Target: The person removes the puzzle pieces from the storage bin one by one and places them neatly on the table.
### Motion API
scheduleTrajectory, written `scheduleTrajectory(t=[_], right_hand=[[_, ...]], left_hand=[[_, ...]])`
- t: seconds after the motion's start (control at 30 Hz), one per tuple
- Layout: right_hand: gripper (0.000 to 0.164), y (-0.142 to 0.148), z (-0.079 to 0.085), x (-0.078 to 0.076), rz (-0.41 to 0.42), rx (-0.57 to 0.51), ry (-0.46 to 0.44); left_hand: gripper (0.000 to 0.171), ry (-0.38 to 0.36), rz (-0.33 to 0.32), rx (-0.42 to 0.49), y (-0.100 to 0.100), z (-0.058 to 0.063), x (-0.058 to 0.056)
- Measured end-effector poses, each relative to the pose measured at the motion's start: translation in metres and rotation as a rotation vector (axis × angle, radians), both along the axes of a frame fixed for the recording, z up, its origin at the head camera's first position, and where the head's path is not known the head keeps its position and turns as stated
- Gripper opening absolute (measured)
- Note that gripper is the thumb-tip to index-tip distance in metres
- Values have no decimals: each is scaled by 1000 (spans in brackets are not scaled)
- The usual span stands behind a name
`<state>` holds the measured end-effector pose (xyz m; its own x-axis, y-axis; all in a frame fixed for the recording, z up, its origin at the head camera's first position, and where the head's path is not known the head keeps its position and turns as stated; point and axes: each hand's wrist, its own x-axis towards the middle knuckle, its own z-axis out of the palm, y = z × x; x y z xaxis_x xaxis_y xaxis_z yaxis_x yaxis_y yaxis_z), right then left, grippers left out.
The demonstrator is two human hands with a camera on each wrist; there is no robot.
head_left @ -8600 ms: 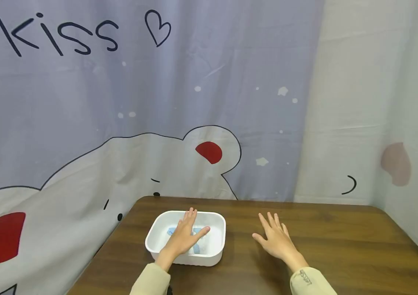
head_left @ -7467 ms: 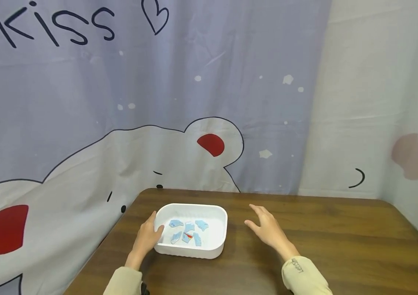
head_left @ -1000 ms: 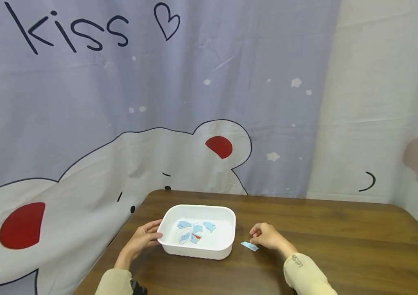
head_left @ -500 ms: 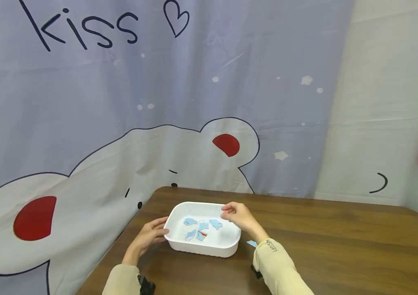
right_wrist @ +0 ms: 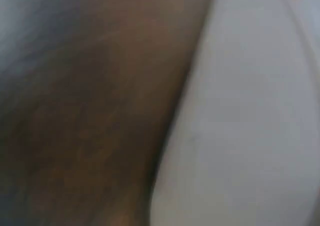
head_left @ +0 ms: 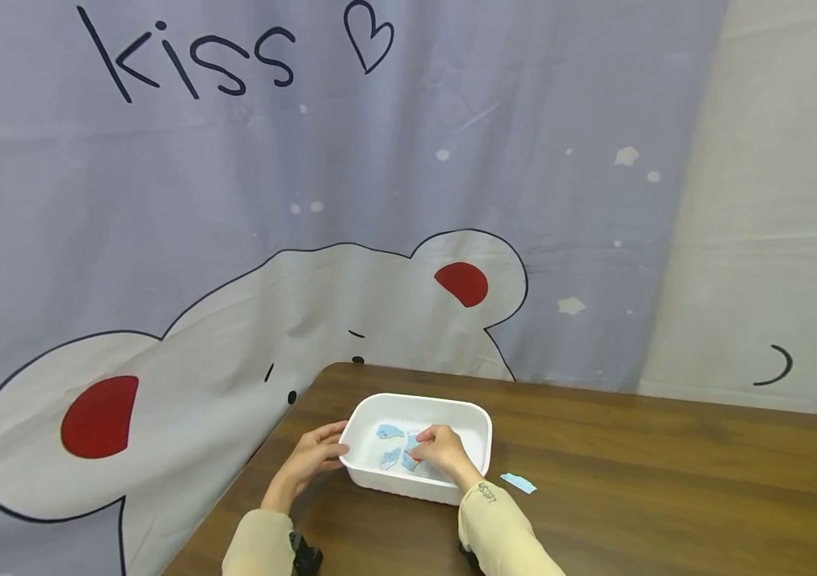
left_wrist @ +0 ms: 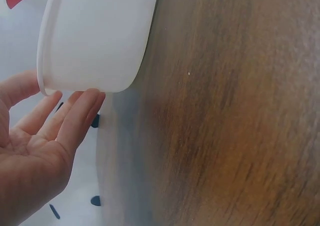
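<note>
A white plastic tray [head_left: 462, 428] stands on the table, holding several light blue pieces with jagged edges. My left hand [head_left: 310, 458] grips its left end, thumb at the rim and fingers against the outer wall, as the left wrist view also shows. Inside the tray my right hand [head_left: 444, 452] reaches down, its fingertips at a light blue piece with a red mark [head_left: 410, 461]. Whether it pinches that piece is hidden. Left of it lie two more pieces, one farther back [head_left: 390, 431] and one nearer [head_left: 390, 458]. The right wrist view is blurred, mostly tray wall.
One light blue piece [head_left: 518, 482] lies on the brown wooden table [head_left: 667, 480], just right of the tray. Behind the table hangs a printed curtain [head_left: 350, 176]. The tray's raised wall surrounds the pieces inside.
My right hand let go of a light blue piece on the table, then moved left over the rim and down into the tray. The left hand stays at the tray's left end.
</note>
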<state>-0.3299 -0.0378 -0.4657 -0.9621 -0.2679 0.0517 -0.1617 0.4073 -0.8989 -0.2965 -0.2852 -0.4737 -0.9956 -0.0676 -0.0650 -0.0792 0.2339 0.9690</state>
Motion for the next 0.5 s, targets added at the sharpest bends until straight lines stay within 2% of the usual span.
scheduleTrajectory(t=[0.17,0.5], right_hand=[[25,-4,-9,-1,-28,103,42],[28,-11,-16,-5,76,231,199]], left_hand=[[55,-1,29,4,-1,-5,1],[53,15,26,45,0,-7,4]])
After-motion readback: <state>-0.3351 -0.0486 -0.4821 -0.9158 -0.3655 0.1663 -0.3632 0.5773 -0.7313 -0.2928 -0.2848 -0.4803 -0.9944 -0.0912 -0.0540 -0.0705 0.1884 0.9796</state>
